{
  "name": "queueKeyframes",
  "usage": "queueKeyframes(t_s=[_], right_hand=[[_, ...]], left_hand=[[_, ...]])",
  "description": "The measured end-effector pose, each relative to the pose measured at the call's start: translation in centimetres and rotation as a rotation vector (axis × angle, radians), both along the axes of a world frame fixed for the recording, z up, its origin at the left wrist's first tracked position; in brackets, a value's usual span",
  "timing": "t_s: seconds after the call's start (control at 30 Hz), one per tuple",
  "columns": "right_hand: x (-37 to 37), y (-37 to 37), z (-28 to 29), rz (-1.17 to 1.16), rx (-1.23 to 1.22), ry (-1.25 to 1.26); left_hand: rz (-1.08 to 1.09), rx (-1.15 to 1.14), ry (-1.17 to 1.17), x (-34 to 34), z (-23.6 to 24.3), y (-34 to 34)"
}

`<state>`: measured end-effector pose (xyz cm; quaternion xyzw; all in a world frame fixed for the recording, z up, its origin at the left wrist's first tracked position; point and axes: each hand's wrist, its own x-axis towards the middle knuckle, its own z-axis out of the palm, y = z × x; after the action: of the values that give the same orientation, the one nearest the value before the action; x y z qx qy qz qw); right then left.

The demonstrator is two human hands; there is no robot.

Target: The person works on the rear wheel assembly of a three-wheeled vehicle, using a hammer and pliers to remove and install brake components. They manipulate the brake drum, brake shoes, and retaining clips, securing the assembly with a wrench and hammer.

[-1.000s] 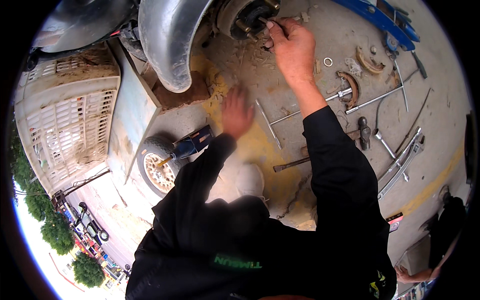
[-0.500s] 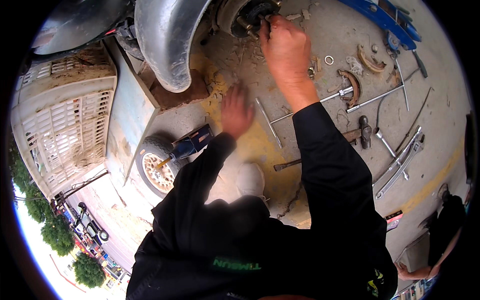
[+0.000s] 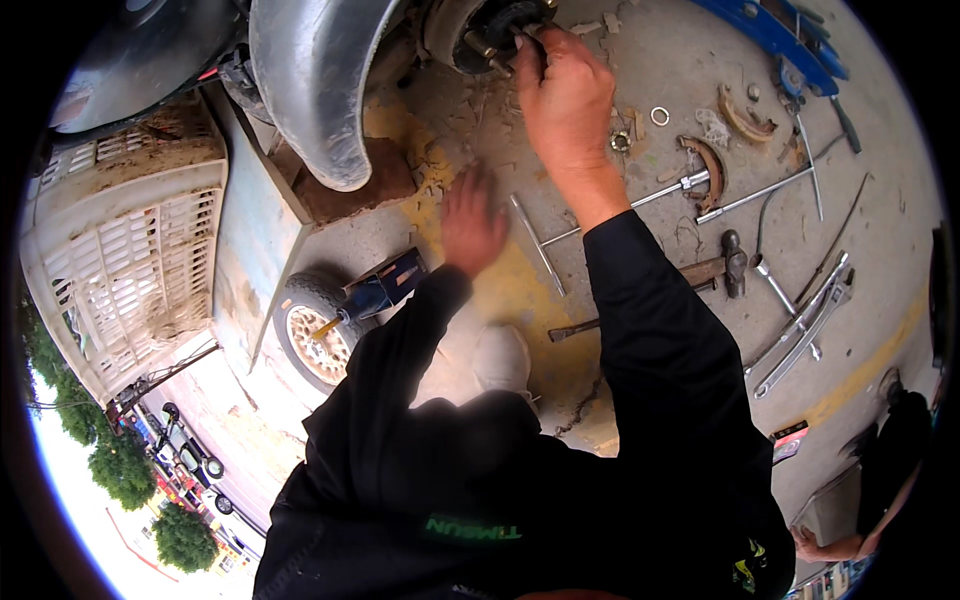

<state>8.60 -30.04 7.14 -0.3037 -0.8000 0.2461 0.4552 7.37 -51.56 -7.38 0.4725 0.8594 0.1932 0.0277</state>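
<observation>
The hub [image 3: 490,35] looks like dark, greasy metal, pretty dull. The fender [image 3: 320,90] is smooth grey metal with a soft sheen. The floor [image 3: 640,60] is rough concrete, stained yellow and gritty. The wrenches [image 3: 805,320] are bright bare steel, the hammer [image 3: 715,268] has a worn wooden handle. The sleeves [image 3: 660,340] are matt black cloth. The crate [image 3: 120,250] is dirty white plastic.
</observation>
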Motion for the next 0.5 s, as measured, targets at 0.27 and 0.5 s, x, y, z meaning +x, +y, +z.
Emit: queueKeyframes(t_s=[0.27,0.5], right_hand=[[0.1,-0.4,0.9,0.025,-0.060,0.051],[-0.6,0.4,2.2,-0.001,0.051,-0.164]], left_hand=[[-0.003,0.003,-0.001,-0.1,0.0,-0.1],[0.008,-0.028,0.016,0.1,0.0,-0.1]])
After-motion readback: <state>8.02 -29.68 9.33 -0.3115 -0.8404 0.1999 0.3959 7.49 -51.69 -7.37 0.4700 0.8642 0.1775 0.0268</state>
